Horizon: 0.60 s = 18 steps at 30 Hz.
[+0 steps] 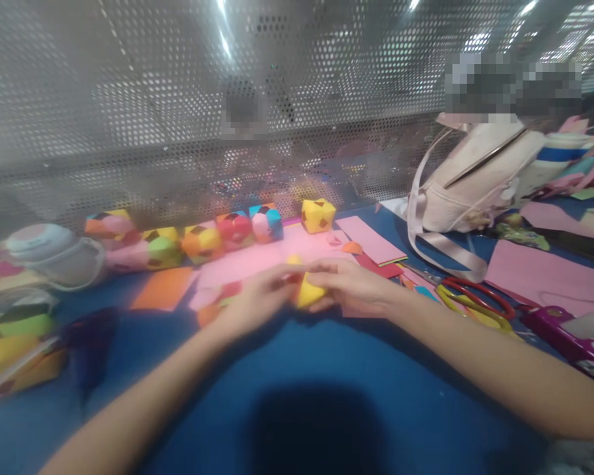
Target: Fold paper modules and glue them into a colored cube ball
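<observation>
Above the middle of the blue table (pixel 297 382), my left hand (pixel 262 290) and my right hand (pixel 349 284) meet around a small yellow folded paper piece (pixel 307 293). Fingers of both hands are closed on it and cover much of its shape. Behind them lie pink paper sheets (pixel 242 266) and a stack of pink paper (pixel 371 239). An orange paper square (pixel 162 288) is to the left of my left hand. Folded paper balls in several colours stand in a row at the back, among them a yellow one (pixel 318 216) and a red one (pixel 234 228).
Scissors with red handles (pixel 480 295) and yellow-handled scissors (pixel 475 309) lie at the right, beside a purple tool (pixel 557 330). Farther back stands a pale pink bag (pixel 480 175). A whitish cup-like container (pixel 54 254) is at the left. A perforated metal screen (pixel 168 99) rises behind everything.
</observation>
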Tool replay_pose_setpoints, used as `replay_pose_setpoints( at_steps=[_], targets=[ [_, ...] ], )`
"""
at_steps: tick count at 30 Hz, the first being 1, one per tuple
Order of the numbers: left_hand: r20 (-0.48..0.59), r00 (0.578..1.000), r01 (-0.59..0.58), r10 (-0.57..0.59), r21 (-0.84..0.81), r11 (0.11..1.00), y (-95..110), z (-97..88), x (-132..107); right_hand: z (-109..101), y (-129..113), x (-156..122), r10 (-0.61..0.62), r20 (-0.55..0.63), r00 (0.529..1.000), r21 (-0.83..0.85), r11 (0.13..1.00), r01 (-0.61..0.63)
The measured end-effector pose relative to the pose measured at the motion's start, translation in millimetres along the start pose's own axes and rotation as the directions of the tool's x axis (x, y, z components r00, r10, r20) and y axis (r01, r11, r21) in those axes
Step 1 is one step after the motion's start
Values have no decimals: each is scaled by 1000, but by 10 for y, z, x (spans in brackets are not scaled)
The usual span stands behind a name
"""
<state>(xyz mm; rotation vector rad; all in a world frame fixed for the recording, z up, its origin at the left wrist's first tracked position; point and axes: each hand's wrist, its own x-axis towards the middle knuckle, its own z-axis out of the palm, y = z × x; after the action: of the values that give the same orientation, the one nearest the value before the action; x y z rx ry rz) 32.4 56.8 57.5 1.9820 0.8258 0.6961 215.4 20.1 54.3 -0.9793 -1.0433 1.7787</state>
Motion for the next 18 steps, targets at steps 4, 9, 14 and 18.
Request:
replay_pose_setpoints(
  at_steps=[4, 9, 14, 18],
  targets=[
    [-197, 980, 14, -10, 19, 1000, -183, 93, -15, -48, 143, 23, -95, -128, 987, 118, 987, 110],
    [-375, 922, 54, -93, -115, 992, -358, 170, -64, -85, 258, 50, -96, -130, 987, 143, 983, 114],
    [-236, 907, 164, -347, -562, 811, -360, 258, -73, -97, 302, 52, -47, -139, 989, 135, 989, 66],
    [-191, 901, 172, -390, -668, 724, -308, 271, -74, -157, 238, 55, -57, -156, 986, 67, 995, 68]
  ],
)
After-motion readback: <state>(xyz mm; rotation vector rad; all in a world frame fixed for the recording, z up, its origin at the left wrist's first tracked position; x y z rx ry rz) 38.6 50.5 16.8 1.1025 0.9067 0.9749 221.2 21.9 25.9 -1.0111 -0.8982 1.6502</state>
